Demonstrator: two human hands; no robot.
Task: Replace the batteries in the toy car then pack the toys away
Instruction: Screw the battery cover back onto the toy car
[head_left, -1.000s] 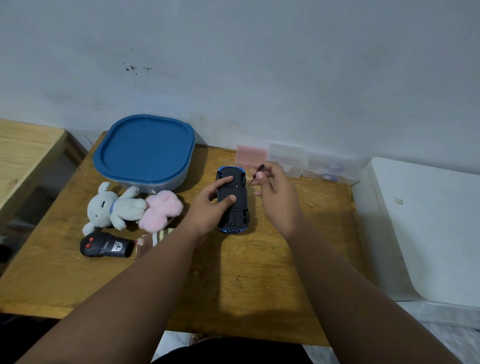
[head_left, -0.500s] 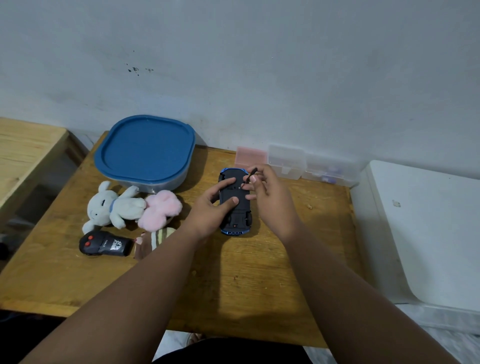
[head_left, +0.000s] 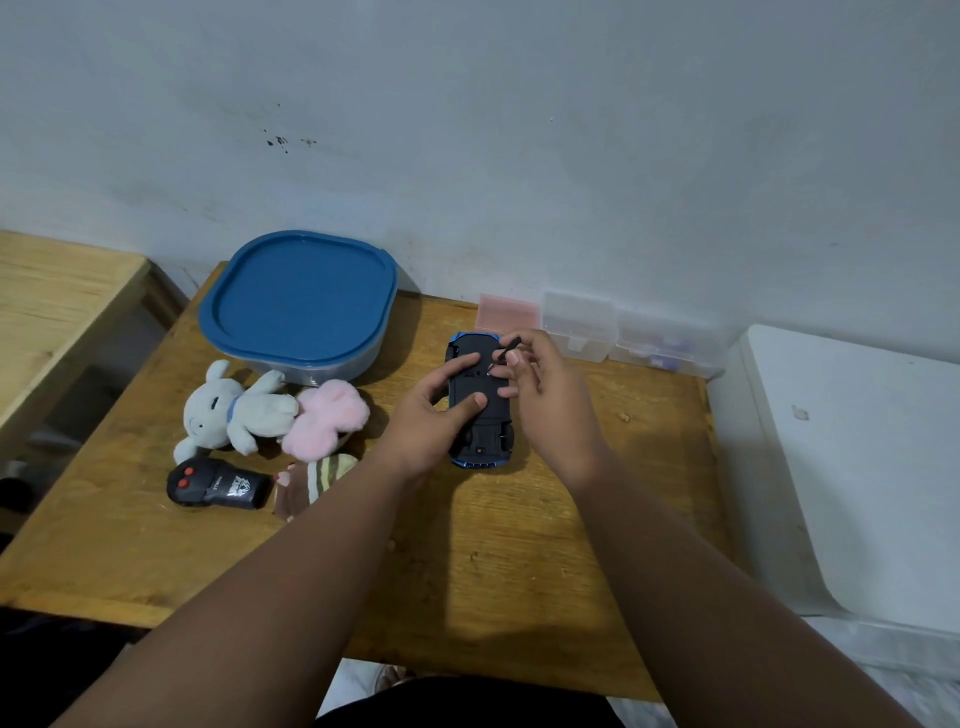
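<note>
Now, right hand (head_left: 551, 406) pinches screwdriver (head_left: 507, 350) (tip on car (head_left: 482, 437)); left hand (head_left: 432, 422) presses car.

Matt wooden table (head_left: 519, 561), fluffy cloth plush toys (head_left: 244, 410).

One wide-angle camera sits on the person's head, looking forward and down across a wooden table (head_left: 519, 571) at close range. Both forearms run from the bottom edge to the left hand (head_left: 431, 423) and right hand (head_left: 553, 402) at frame centre; a pale wall (head_left: 519, 130) fills the upper half.
</note>
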